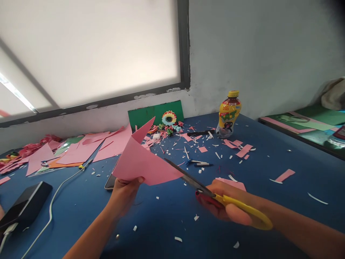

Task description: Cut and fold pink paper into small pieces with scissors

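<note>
My left hand (124,192) pinches the lower edge of a folded pink paper sheet (142,160) and holds it up above the blue table (269,223). My right hand (229,203) grips yellow-handled scissors (215,194). Their dark blades point left and up, and the tips reach the paper's right edge. A pink scrap lies just behind my right hand.
A phone (111,180) lies under the held paper. Pink sheets (81,151) and scraps litter the left and middle. A yellow drink bottle (228,114), a paper flower (169,118), green card (155,113), pens (201,164), and a black power bank (25,207) with white cable are around.
</note>
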{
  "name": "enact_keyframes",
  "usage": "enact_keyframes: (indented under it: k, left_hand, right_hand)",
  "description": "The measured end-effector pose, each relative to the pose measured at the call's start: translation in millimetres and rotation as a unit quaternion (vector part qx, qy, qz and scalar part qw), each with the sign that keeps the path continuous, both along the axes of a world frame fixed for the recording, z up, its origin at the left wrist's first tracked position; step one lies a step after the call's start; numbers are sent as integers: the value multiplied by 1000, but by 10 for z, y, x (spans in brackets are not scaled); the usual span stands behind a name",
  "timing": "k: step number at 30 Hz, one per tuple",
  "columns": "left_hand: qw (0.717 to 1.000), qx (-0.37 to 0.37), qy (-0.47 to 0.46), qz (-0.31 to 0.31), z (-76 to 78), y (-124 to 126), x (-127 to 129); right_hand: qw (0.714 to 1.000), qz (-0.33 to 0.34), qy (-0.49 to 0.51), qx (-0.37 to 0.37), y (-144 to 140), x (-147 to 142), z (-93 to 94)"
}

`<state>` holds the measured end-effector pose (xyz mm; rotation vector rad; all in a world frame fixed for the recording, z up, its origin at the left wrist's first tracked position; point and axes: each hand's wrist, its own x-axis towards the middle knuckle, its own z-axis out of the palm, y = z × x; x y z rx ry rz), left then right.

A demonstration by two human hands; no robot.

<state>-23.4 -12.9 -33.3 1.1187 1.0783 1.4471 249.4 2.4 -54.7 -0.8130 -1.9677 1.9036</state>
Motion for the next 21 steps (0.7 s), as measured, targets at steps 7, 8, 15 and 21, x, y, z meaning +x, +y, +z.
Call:
enact_keyframes:
  k: [7,8,15,21]
  left_hand:
    - [1000,7,-19,-6,-22,4,-16]
    - [1000,5,-24,-4,-22,3,-29]
    - [980,-43,-155,-120,105,3,-278]
    - [931,-129,-271,-209,185,108,-470]
  right_hand:
    - [999,-10,-26,-21,-86,-29,231]
    - [1000,-4,-26,-14,-83,-27,230]
    - [997,1,-77,25,-17,116,145]
    - [988,31,-126,87,-27,189,239]
